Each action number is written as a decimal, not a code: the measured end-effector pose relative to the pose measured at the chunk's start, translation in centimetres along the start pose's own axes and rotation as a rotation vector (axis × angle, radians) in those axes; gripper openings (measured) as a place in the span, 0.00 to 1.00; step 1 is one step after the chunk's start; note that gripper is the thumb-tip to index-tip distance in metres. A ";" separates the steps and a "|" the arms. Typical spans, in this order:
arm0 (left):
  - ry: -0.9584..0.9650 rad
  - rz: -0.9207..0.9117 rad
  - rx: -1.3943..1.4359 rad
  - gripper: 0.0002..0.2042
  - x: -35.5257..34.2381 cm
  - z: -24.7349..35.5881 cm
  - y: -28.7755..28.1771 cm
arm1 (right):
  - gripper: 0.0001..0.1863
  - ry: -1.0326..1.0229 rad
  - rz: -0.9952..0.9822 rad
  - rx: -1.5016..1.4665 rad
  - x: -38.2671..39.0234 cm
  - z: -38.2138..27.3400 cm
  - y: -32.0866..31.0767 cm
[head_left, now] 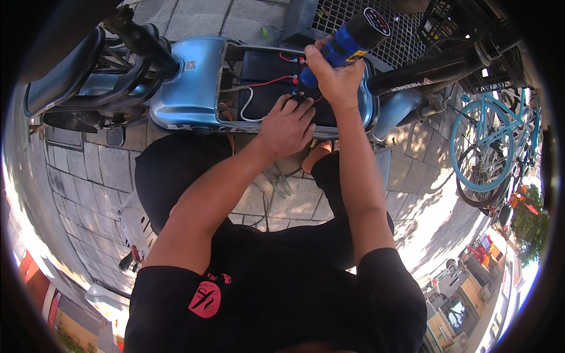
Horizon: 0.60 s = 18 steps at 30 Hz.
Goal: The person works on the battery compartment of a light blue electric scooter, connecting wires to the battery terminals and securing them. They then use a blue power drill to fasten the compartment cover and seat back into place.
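My right hand (338, 76) is wrapped around a blue-and-black cordless screwdriver (347, 46), tilted with its black end up and to the right. Its lower end points down at the batteries (268, 67) in the open floor compartment of a light-blue electric scooter (191, 82). Beside that end, my left hand (288, 125) rests over the batteries with fingers bent and tips together at a terminal; what they pinch is too small to make out. Red wires (273, 81) and a white wire (244, 106) run across the dark battery tops.
A metal grate (388, 50) lies beyond the scooter, whose black steering column (429, 70) extends right. Turquoise bicycles (485, 141) stand at the right. On the paving between my legs lies a pliers-like tool (279, 183). A pale plastic object (136, 226) is at my left.
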<state>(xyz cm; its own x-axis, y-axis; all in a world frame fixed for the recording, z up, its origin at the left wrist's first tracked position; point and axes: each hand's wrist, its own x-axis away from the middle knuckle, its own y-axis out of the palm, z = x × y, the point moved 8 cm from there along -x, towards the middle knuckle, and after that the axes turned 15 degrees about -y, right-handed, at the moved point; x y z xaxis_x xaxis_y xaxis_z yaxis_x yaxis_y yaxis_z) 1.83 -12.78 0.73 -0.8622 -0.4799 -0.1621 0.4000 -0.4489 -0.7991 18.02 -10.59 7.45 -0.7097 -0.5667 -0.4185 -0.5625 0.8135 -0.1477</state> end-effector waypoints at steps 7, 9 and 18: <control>-0.451 0.083 0.124 0.15 -4.0 -5.5 -2.8 | 0.13 -0.056 0.106 -0.151 -2.8 0.1 -2.0; -0.473 0.087 0.016 0.14 -5.4 -7.4 -2.1 | 0.13 -0.018 0.110 -0.092 -2.6 1.0 -1.8; -0.505 0.078 0.048 0.07 -6.0 -9.7 1.1 | 0.12 -0.007 0.194 -0.120 -1.1 3.8 -2.3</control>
<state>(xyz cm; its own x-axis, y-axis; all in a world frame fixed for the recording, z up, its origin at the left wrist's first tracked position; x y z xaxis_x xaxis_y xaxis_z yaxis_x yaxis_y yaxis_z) 4.44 -3.08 -4.76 -0.5761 -0.8124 0.0897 0.4813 -0.4258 -0.7662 21.69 -11.37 4.87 -0.8067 -0.4003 -0.4348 -0.4628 0.8854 0.0434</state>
